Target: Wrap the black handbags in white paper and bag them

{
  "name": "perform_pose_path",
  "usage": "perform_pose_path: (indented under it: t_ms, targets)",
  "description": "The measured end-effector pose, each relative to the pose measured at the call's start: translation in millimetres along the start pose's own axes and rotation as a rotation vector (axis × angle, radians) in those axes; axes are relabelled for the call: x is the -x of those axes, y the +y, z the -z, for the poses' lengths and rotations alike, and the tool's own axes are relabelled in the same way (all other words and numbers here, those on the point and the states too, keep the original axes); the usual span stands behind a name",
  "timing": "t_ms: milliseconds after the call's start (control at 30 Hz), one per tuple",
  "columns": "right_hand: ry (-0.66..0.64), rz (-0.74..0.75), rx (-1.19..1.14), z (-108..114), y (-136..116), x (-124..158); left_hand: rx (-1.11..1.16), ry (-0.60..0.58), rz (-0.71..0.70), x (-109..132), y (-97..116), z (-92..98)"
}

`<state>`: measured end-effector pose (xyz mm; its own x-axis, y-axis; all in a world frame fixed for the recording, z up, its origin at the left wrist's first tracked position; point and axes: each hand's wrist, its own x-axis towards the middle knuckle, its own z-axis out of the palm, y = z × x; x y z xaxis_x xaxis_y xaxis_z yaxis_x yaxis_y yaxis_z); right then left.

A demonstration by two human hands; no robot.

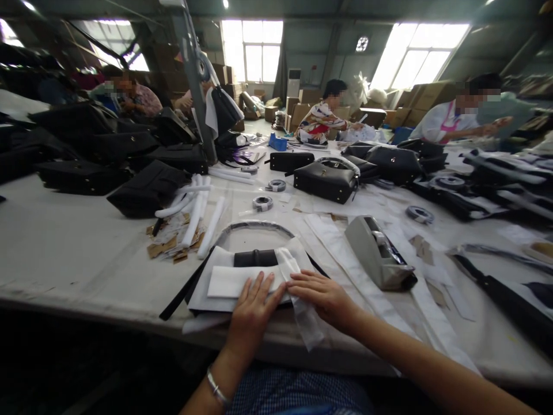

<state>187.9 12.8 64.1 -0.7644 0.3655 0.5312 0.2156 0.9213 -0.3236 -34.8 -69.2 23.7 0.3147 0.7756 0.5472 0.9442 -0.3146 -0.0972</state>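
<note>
Your left hand [254,305] lies flat, fingers spread, on white padding strip [228,281], gripping nothing; your right hand [326,295], straight-fingered, rests on translucent wrap [309,328] just beside left thumb. White-covered bag [199,293] lies beneath both hands, strip's long axis crosswise before you, left hand nearer strip. Containers: bag (contents hidden from view); cardboard boxes [432,101] behind, insides unseen.

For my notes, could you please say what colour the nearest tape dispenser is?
Grey dispenser, head view.
</note>
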Motion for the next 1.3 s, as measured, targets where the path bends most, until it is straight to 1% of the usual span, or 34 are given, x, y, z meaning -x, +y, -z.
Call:
perform_pose_path:
  t_ms: [67,167,300,500,600,667,733,800,867,933,967,1067,1100,1167,1233,1300]
  targets:
    - [0.047,0.028,0.067,-7.1,-1.0,7.7,0.012,-0.019,0.018,0.6,1.4,0.3]
    - [0.098,0.065,0.102,-13.9,-1.0,13.7,0.015,-0.06,0.029,-1.8,3.8,3.2]
    - [0.102,0.053,0.141,-18.4,-2.2,16.7,-0.023,-0.113,-0.003,-7.1,6.8,9.9]
    - [0.162,0.084,0.132,-24.4,-8.3,24.3,-0.046,-0.119,-0.067,-5.4,6.6,15.2]
    - [0.151,0.112,0.115,-20.6,-13.7,28.8,-0.034,-0.11,-0.06,-3.4,6.6,15.8]
    - [0.109,0.133,0.09,-10.9,-19.3,27.6,-0.033,-0.109,-0.057,-3.1,7.2,15.9]
    - [0.032,0.153,0.005,3.5,-24.7,19.3,-0.032,-0.108,-0.06,-3.3,7.8,15.4]
    - [-0.027,0.134,-0.086,17.4,-25.7,2.0,-0.033,-0.106,-0.064,-3.7,7.9,14.6]
    - [-0.044,0.052,-0.1,24.6,-18.7,-21.9,-0.038,-0.097,-0.067,-4.0,7.7,13.8]
    - [-0.079,-0.057,-0.032,22.3,-3.8,-46.6,-0.046,-0.089,-0.067,-4.2,7.5,13.3]
    - [-0.127,-0.11,0.009,18.1,5.1,-57.1,-0.051,-0.09,-0.067,-4.3,7.4,13.1]
    - [-0.333,-0.269,0.105,-0.2,27.2,-75.9,-0.058,-0.095,-0.063,-4.2,7.7,12.5]
    - [-0.384,-0.318,0.14,-6.0,30.8,-78.3,-0.057,-0.095,-0.063,-3.9,7.8,12.1]
    - [-0.438,-0.395,0.224,-14.5,32.1,-79.7,-0.052,-0.093,-0.065,-3.3,8.0,11.6]
    - [-0.448,-0.422,0.282,-17.5,28.8,-78.6,-0.044,-0.102,-0.059,-2.7,8.1,11.4]
    - [-0.445,-0.418,0.248,-15.0,25.5,-74.6,-0.035,-0.113,-0.047,-2.5,8.0,11.9]
